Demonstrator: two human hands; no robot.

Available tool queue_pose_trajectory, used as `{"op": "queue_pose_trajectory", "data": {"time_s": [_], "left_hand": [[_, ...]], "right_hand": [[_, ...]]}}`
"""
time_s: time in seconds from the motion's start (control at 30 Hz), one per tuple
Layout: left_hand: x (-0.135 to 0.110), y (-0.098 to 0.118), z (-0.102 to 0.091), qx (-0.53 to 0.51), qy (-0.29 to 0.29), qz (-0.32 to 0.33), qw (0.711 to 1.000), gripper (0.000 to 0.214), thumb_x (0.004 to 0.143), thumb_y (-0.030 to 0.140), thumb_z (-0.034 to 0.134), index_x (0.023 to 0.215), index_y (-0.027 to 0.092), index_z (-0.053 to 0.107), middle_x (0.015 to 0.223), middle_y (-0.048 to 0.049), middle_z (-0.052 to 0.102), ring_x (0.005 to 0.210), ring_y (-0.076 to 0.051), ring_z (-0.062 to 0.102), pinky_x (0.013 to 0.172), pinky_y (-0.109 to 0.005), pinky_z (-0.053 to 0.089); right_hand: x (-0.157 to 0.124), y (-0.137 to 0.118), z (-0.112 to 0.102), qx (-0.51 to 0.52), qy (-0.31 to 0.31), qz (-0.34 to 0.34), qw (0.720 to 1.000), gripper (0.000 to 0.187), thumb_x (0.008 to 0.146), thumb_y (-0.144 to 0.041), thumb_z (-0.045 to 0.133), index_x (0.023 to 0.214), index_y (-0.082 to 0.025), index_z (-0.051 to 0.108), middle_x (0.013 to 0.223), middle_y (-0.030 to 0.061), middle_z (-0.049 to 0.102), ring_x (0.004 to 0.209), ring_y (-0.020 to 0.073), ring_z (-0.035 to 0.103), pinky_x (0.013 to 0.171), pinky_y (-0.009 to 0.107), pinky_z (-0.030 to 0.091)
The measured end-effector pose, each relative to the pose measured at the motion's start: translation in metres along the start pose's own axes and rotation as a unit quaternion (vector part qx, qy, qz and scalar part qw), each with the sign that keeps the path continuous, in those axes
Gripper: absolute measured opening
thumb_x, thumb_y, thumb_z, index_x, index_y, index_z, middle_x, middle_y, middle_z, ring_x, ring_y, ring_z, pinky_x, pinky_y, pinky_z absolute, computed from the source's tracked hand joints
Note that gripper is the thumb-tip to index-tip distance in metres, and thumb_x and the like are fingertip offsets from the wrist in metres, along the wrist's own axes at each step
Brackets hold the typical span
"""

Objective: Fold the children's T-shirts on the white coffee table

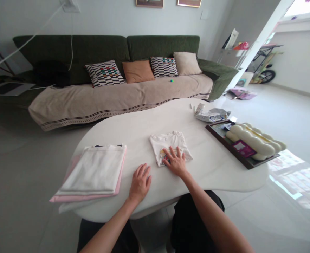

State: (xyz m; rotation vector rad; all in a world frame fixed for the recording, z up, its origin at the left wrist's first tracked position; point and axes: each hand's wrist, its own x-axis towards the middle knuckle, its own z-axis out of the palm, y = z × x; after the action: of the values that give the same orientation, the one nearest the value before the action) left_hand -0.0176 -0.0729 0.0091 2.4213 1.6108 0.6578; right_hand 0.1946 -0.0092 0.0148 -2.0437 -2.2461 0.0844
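At the lower left of the frame a stack of folded clothes (pixel 94 172) lies on the white table (pixel 213 168) — a white piece on top, a pink one under it, and the stack hangs a little over the near edge. Just to the right of it the left hand (pixel 140 182) rests flat on the bare tabletop, fingers spread, holding nothing. Near the centre of the frame the right hand (pixel 175 162) lies open, palm down, on the near edge of a small folded white T-shirt (pixel 170 146) with a coloured print; it presses the cloth and grips nothing.

As I judge it, the fold of this small shirt is finished or nearly finished, and the hand is flattening it. The next move probably calls for both hands to slide under the shirt and lift it without opening the folds, perhaps toward the stack at the left.

Further right on the table lie some crumpled paper wrappers (pixel 212 114) and a dark tray (pixel 246 162) that carries a cream, bumpy object (pixel 255 140).

Behind the table, across the upper half of the frame, stands a long green sofa (pixel 102 49) with a beige cover and several cushions (pixel 138 71) — two of them are black-and-white patterned. The floor is pale and glossy, and at the upper right bright daylight comes in beside a bicycle wheel (pixel 267 76).
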Motion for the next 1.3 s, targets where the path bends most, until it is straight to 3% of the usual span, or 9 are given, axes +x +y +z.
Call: {"op": "queue_pose_trajectory", "data": {"time_s": [0.4, 0.83, 0.93, 1.03, 1.3], "left_hand": [[0.002, 0.001, 0.002, 0.013, -0.009, -0.012, 1.0, 0.04, 0.086, 0.023, 0.039, 0.125, 0.021, 0.044, 0.133, -0.0059, 0.04, 0.124, -0.021, 0.031, 0.101, -0.043, 0.031], [0.005, 0.001, 0.001, 0.024, -0.035, -0.021, 0.999, 0.042, 0.085, 0.023, 0.04, 0.127, 0.022, 0.043, 0.134, -0.0056, 0.039, 0.124, -0.022, 0.031, 0.101, -0.042, 0.031], [0.005, 0.001, 0.001, 0.025, -0.039, -0.022, 0.999, 0.042, 0.085, 0.024, 0.041, 0.127, 0.022, 0.043, 0.134, -0.0058, 0.039, 0.124, -0.022, 0.03, 0.102, -0.043, 0.03], [0.005, 0.002, 0.001, 0.025, -0.036, -0.023, 0.999, 0.042, 0.085, 0.024, 0.041, 0.127, 0.022, 0.043, 0.133, -0.006, 0.04, 0.124, -0.022, 0.031, 0.101, -0.043, 0.031], [0.006, 0.004, -0.001, 0.033, -0.032, -0.025, 0.999, 0.041, 0.084, 0.023, 0.042, 0.126, 0.021, 0.044, 0.132, -0.0067, 0.041, 0.123, -0.022, 0.032, 0.1, -0.043, 0.032]], "right_hand": [[0.093, 0.071, 0.001, -0.014, -0.014, -0.007, 1.0, 0.056, 0.083, -0.06, 0.025, 0.136, -0.041, 0.018, 0.144, -0.0035, 0.018, 0.13, 0.0341, 0.008, 0.096, 0.059, 0.019], [0.156, 0.131, 0.001, -0.012, -0.023, -0.017, 1.0, 0.056, 0.084, -0.06, 0.021, 0.137, -0.041, 0.015, 0.145, -0.0043, 0.017, 0.13, 0.0339, 0.008, 0.096, 0.06, 0.018], [0.163, 0.133, -0.007, -0.006, -0.033, -0.013, 0.999, 0.056, 0.084, -0.061, 0.022, 0.136, -0.041, 0.019, 0.145, -0.0032, 0.018, 0.13, 0.0347, 0.005, 0.095, 0.063, 0.014], [0.161, 0.122, -0.011, -0.01, -0.004, 0.002, 1.0, 0.057, 0.083, -0.063, 0.022, 0.134, -0.04, 0.024, 0.146, -0.0017, 0.01, 0.131, 0.0355, -0.003, 0.095, 0.065, 0.008], [0.147, 0.102, 0.006, 0.001, -0.038, 0.077, 0.996, 0.062, 0.08, -0.068, 0.017, 0.136, -0.042, 0.017, 0.146, 0.0029, 0.007, 0.129, 0.0389, -0.001, 0.092, 0.065, 0.013]]}}
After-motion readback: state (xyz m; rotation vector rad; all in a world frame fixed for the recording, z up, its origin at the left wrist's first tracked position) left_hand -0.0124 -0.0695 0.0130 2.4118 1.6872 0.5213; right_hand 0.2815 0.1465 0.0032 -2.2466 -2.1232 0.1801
